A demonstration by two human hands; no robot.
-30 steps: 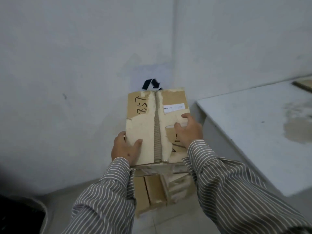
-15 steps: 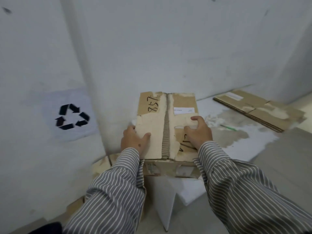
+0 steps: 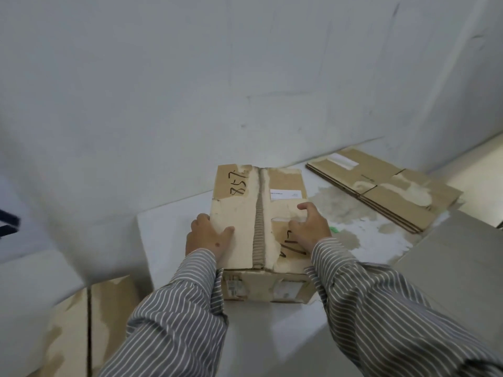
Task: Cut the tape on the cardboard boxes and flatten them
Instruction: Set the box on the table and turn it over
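Still sealed: cardboard box [image 3: 260,213] on white table [image 3: 272,336], near left corner. Gripped both sides by left hand [image 3: 208,236] and right hand [image 3: 310,229]. Could tip off that near edge if nudged leftward while cutting.

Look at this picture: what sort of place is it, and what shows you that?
Probably a bare storeroom or packing corner: plain white walls, a white table, a cardboard box and flattened cardboard.

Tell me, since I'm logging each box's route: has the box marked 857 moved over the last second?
Yes. The box, held in both hands, went from above the floor stack beside the white table rightward onto its top.
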